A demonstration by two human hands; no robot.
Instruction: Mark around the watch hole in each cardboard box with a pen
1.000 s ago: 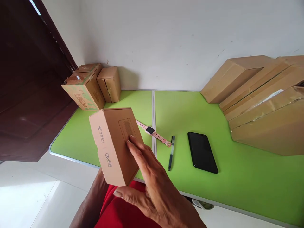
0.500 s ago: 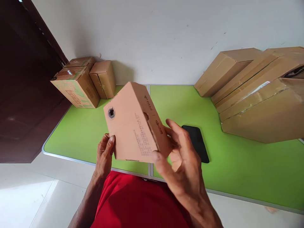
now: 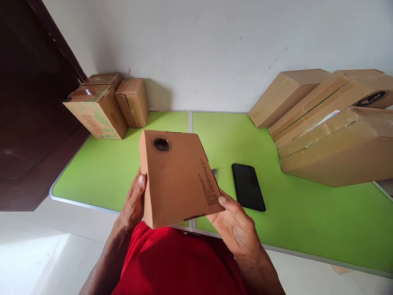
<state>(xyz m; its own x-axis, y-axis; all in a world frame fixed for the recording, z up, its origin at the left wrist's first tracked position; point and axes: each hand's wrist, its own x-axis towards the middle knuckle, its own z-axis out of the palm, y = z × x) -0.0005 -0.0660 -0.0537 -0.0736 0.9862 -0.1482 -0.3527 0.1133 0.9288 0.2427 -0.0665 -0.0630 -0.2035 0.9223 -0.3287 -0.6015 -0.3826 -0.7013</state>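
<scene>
The left hand (image 3: 135, 203) grips the cardboard box (image 3: 178, 176) at one side; the right hand (image 3: 236, 223) pinches its near corner, above the table's (image 3: 98, 172) near edge. Support both sides evenly, thumbs clear of the dark hole (image 3: 161, 144).

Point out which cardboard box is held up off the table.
The box with a round hole and small print on its face, between the left hand and right hand; the others stand by the wall.
</scene>
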